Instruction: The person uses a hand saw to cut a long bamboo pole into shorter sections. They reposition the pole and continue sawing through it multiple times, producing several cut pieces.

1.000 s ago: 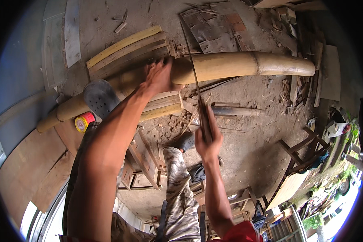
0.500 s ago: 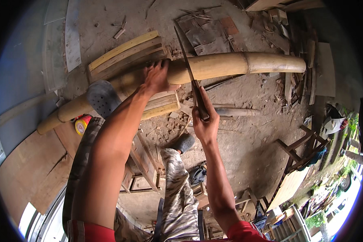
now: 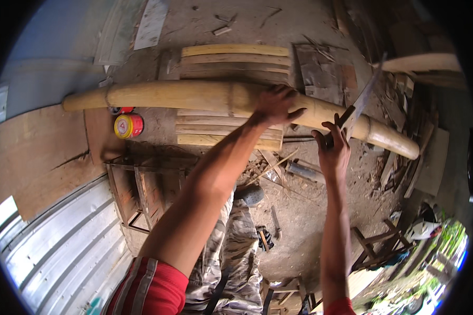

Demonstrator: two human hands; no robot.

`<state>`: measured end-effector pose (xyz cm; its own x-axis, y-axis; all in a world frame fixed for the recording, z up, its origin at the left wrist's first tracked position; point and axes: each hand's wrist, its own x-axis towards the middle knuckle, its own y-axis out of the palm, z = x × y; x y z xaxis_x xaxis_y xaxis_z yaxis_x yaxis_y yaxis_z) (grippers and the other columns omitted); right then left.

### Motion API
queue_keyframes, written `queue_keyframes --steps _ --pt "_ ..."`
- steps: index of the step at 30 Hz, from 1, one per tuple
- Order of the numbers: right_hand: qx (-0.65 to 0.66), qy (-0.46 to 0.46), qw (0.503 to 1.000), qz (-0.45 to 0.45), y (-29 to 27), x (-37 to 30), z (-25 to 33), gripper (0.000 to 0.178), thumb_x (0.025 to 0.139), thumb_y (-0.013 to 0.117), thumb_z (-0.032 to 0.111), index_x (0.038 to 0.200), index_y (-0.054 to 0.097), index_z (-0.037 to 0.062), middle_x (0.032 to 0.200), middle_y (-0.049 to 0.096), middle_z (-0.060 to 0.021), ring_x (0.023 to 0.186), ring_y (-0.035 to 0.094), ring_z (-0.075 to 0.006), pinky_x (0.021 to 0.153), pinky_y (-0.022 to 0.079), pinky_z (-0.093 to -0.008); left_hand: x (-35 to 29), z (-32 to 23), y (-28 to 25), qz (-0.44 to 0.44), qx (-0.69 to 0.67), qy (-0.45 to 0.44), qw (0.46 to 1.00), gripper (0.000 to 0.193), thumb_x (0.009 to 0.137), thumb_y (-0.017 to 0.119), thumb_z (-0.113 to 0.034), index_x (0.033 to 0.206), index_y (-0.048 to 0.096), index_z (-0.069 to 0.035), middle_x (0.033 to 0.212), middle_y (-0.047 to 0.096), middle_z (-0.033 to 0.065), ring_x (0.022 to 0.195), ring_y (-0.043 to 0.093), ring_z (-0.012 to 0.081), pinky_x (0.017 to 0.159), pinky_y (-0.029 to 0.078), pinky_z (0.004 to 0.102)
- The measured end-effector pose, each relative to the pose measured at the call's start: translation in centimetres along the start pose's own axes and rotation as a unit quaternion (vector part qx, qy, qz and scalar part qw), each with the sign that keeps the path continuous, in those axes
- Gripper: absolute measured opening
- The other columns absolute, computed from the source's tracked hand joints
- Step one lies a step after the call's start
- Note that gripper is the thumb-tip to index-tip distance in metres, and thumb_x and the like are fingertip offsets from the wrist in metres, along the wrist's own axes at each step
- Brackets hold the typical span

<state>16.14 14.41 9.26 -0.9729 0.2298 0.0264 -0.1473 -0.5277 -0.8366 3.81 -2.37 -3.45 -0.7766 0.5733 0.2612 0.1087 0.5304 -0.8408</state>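
Note:
A long tan bamboo pole (image 3: 168, 95) lies across a low slatted wooden stand (image 3: 230, 137), its right end tilting toward me. My left hand (image 3: 277, 106) is on top of the pole right of the stand's middle, fingers curled over its far side and thumb apart. In my right hand (image 3: 334, 149) is a handsaw (image 3: 367, 90), gripped by its dark handle, beside the pole's near edge. The blade points up and away to the right, across the pole; whether it touches is unclear. One grey clog (image 3: 248, 195) shows on the ground below the stand.
Red and yellow cans (image 3: 129, 126) stand left of the stand, near plywood and a wooden frame (image 3: 142, 189). Scrap boards (image 3: 320, 73) and offcuts lie beyond and right. A cut bamboo piece (image 3: 306, 170) and a dark tool (image 3: 276, 221) lie on the dirt floor.
My view has shifted left. The clog that was on the pole has come off it. The saw, upright across the pole before, now leans right, and the pole's angle has turned.

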Motion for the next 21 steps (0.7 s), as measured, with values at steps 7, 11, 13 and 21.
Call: queue_keyframes --steps 7,11,13,21 --pt "-0.116 -0.142 0.973 0.142 6.2 10.3 0.8 0.077 0.056 0.096 0.038 0.116 0.057 0.0103 0.107 0.064 -0.0151 0.107 0.059 -0.0383 0.095 0.048 -0.0509 -2.0 -0.7 -4.0 -0.316 -0.022 -0.247 0.916 0.051 0.083 0.075 -0.028 0.125 0.057 -0.008 0.128 0.058 0.0137 0.126 0.050 0.0323 0.108 0.033 0.0530" --pt "-0.142 -0.092 0.943 0.288 8.1 12.0 2.9 0.111 0.053 0.096 0.042 0.147 0.042 0.0141 0.139 0.055 -0.0230 0.135 0.046 -0.0422 0.113 0.037 -0.0527 -7.6 1.5 -5.8 -0.456 -0.156 -0.509 0.713 0.093 0.082 0.085 -0.031 0.144 0.029 0.009 0.143 0.031 0.0262 0.133 0.035 0.0378 0.112 0.031 0.0497" --pt "-0.164 -0.138 0.932 0.292 8.9 12.0 4.2 0.113 0.051 0.097 0.041 0.146 0.042 0.0131 0.140 0.054 -0.0234 0.135 0.046 -0.0425 0.113 0.037 -0.0537 -9.2 3.8 -7.3 -0.420 -0.239 -0.664 0.571 0.117 0.077 0.086 -0.050 0.150 0.016 0.009 0.146 0.026 0.0266 0.136 0.032 0.0360 0.114 0.030 0.0485" --pt "-0.156 -0.197 0.896 0.366 9.8 12.4 5.5 0.119 0.046 0.100 0.034 0.147 0.041 0.0115 0.136 0.057 -0.0227 0.126 0.055 -0.0399 0.106 0.046 -0.0475 -8.6 9.6 -9.4 -0.424 -0.447 -0.654 0.439 0.118 0.070 0.092 -0.044 0.148 0.021 0.008 0.146 0.042 0.0214 0.134 0.043 0.0313 0.118 0.034 0.0406"
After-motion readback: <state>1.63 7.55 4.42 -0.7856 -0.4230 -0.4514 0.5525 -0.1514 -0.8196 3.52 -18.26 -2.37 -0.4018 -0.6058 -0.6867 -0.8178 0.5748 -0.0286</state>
